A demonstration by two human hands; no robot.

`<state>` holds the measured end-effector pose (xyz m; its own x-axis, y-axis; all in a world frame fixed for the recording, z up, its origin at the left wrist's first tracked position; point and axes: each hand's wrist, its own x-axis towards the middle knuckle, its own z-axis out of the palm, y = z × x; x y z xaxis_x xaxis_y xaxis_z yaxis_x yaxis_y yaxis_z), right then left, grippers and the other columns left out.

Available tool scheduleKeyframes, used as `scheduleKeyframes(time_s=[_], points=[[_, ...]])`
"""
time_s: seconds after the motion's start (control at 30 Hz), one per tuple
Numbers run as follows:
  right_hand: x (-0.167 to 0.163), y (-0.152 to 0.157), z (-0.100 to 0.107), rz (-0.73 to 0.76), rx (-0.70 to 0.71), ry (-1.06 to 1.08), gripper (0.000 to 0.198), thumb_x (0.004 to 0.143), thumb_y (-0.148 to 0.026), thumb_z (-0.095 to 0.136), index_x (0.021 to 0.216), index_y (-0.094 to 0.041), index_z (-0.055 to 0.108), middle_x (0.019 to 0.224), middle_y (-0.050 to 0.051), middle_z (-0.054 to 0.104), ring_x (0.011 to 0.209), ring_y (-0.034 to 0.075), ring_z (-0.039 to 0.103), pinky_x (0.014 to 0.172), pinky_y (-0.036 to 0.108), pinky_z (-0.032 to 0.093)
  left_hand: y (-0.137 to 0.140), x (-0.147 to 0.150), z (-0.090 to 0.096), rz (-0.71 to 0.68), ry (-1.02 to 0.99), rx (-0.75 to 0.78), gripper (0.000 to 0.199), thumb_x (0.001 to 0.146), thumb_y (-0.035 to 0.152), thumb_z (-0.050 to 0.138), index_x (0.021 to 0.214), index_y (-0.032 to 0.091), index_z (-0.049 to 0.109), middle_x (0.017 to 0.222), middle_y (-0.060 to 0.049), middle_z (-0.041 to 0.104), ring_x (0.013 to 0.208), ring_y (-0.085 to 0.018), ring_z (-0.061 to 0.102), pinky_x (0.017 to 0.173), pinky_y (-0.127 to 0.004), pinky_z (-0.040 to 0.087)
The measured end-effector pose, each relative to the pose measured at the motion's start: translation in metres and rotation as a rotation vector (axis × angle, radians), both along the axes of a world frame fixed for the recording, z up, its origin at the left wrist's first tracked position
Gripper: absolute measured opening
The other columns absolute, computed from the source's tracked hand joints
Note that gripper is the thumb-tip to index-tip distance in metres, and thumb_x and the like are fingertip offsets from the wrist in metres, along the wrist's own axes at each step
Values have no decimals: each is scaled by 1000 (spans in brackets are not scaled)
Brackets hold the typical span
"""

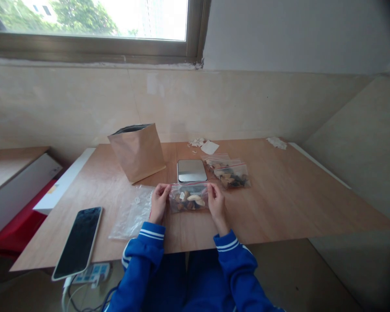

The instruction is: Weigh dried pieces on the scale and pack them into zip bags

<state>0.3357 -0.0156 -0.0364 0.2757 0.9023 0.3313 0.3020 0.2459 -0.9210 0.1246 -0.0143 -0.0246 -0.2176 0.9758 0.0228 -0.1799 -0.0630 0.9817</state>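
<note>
Centrally, between the two hands, one clear zip bag with a red seal line, held up by its top corners: left hand closed in a pinch on one corner, right hand likewise on the other. Inside it, brown and dark dried-looking pieces, a longer pale piece right of the middle, and a small white label or packet; cannot tell whether its bottom edge touches the table. Just beside the left hand, partly under it to the eye, clear plastic bags lying flat and crinkled. Beyond the right hand, filled zip bags, overlapping, dark and tan pieces in the nearest. Beyond the left hand, a brown paper pouch standing, mouth open, dark lining showing; its contents are hidden. Surface: wood-grain table under all of it. Well left of the left hand, a phone with a cable at its near end, power strip lower down past the table edge. Straight ahead of the hands, a flat scale with a silvery top; farther on, a pale square and crumpled white scraps. Farthest, beige wall, and ahead-left a framed window showing green foliage.
</note>
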Motion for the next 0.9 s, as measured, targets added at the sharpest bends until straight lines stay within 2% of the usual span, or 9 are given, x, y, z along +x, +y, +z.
scheduleKeyframes(time_s=[0.17,0.4,0.5,0.63,0.9], points=[[-2,0,-1,34,-54,124,43,93,-57,45,102,-19,64,75,4,67,65,19,65,56,28,55,-2,2,3,14,-11,-8,40,77,56,67,84,17,60,60,4,57,51,-9,47,50,-21,35],[-2,0,-1,37,-55,174,41,89,-57,52,98,-19,65,86,7,72,78,21,69,63,31,58,1,1,-4,-5,27,8,40,78,53,67,88,14,67,76,-2,65,68,-13,56,61,-22,43],[-2,0,2,0,-36,209,40,87,-56,55,96,-18,65,93,9,72,80,22,69,64,31,58,1,1,-6,-8,29,5,39,78,52,67,89,14,67,75,-1,64,67,-12,56,61,-22,43],[-2,0,6,-33,-31,268,41,85,-56,58,96,-17,64,85,8,71,75,21,68,59,30,56,1,2,-5,9,38,4,37,75,51,70,85,15,66,68,2,61,60,-11,53,59,-22,41],[-2,0,6,-32,-51,300,40,84,-55,60,94,-17,63,78,6,70,67,19,65,57,29,53,0,1,-3,27,77,12,36,75,49,71,87,15,71,81,-4,70,74,-15,61,70,-26,46]])
